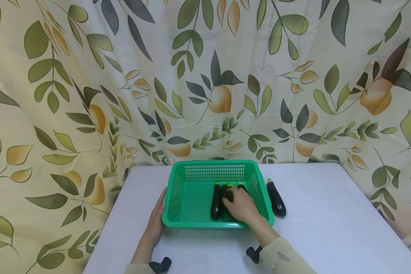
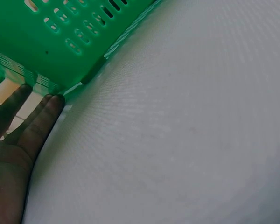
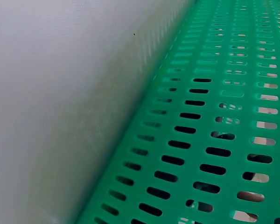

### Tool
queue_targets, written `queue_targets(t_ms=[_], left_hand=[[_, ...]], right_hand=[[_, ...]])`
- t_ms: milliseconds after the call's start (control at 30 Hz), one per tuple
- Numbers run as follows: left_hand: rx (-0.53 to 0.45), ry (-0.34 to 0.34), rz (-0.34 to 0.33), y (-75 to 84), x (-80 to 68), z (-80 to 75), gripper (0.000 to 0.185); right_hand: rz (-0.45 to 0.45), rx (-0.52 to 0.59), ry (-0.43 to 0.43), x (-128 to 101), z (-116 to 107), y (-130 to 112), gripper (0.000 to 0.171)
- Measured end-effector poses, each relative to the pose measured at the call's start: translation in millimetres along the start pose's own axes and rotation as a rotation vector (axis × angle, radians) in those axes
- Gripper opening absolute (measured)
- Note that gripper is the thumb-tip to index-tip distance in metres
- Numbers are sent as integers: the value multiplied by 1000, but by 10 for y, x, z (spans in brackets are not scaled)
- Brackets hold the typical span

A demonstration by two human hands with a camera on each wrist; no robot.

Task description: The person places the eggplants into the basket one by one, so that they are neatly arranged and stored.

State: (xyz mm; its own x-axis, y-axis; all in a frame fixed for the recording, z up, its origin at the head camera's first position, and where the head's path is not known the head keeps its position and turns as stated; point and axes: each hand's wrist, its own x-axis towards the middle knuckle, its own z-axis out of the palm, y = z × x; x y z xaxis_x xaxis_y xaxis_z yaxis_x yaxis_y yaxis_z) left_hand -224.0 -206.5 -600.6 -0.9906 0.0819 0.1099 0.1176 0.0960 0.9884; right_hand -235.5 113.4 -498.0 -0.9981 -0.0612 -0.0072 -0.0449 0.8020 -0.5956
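A green plastic basket [image 1: 195, 224] with slotted walls sits on the table in the head view. My left hand [image 1: 155, 220] lies along its left wall; in the left wrist view that hand's fingers [image 2: 39, 123] are straight, with the tips at the basket's lower edge. Inside, toward the right half, several dark eggplants lie side by side, their green stem ends pointing away. The leftmost eggplant [image 1: 215, 201] is in full view. My right hand [image 1: 241, 205] reaches over the front rim and grips an eggplant [image 1: 229, 195] beside it, hiding much of the others.
One more eggplant [image 1: 276, 199] lies on the white tabletop [image 1: 322, 220], just outside the basket's right wall. A leaf-and-fruit patterned curtain [image 1: 205, 95] hangs behind the table. The right wrist view is mostly the basket's slotted front wall [image 3: 200, 140].
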Motion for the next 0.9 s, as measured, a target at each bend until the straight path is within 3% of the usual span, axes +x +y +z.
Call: queue_targets(t_ms=[900], left_hand=[[7, -6, 7, -5, 1, -4, 54]], right_hand=[[-27, -123, -2, 63, 109, -19, 53]])
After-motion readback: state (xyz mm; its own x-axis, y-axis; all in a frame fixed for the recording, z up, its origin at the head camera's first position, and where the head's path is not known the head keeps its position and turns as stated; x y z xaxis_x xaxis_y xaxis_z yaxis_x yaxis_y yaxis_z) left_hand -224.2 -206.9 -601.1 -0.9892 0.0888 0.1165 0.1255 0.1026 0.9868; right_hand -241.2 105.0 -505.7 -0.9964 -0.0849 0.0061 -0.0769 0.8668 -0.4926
